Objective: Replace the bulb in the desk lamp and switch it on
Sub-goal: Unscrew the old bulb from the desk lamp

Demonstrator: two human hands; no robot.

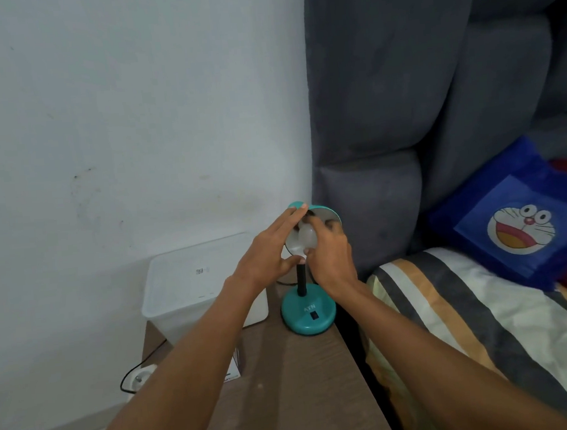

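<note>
A teal desk lamp stands at the back right corner of a brown bedside table [288,384]. Its round base [308,314] carries a black switch [314,315], and a black stem rises to the teal shade [329,213], which faces me. A white bulb [306,238] sits inside the shade. My left hand [271,253] grips the shade's left rim, fingers over its top edge. My right hand [329,252] is closed around the bulb, fingers reaching into the shade. The lamp is unlit.
A white translucent box [199,282] stands on the table's back left, next to the lamp. A small carton [235,368] lies partly under my left forearm. A black cable and white plug [139,379] hang left of the table. A grey padded headboard [402,103], striped bedding and a blue cartoon pillow [520,223] are to the right.
</note>
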